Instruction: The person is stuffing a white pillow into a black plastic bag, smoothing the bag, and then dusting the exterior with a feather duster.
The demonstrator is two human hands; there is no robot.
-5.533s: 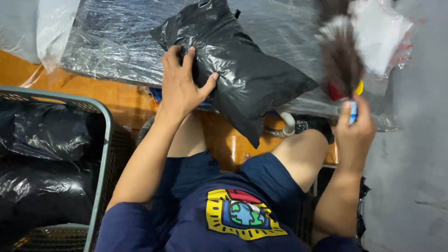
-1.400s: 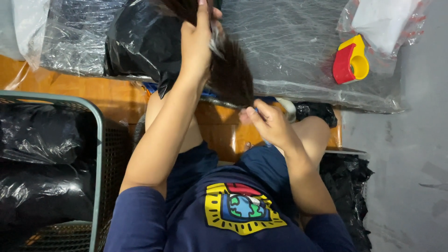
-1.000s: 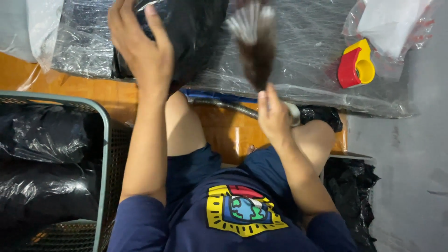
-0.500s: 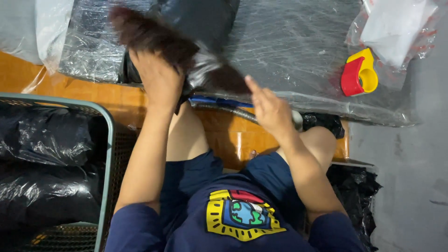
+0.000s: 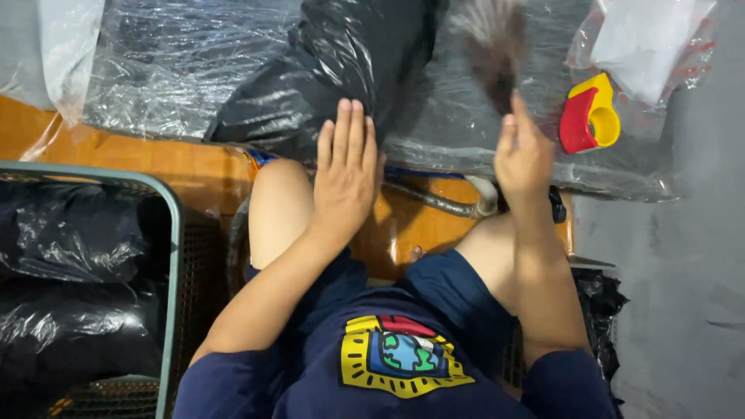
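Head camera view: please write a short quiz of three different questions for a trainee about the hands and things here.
1. True or false: the left hand lies flat, fingers together, at the black plastic bag.
2. What does the right hand hold up? A) dark feather brush B) scissors C) cup
3. Which colours has the tape dispenser?

Key: 1 true; 2 A; 3 red and yellow.
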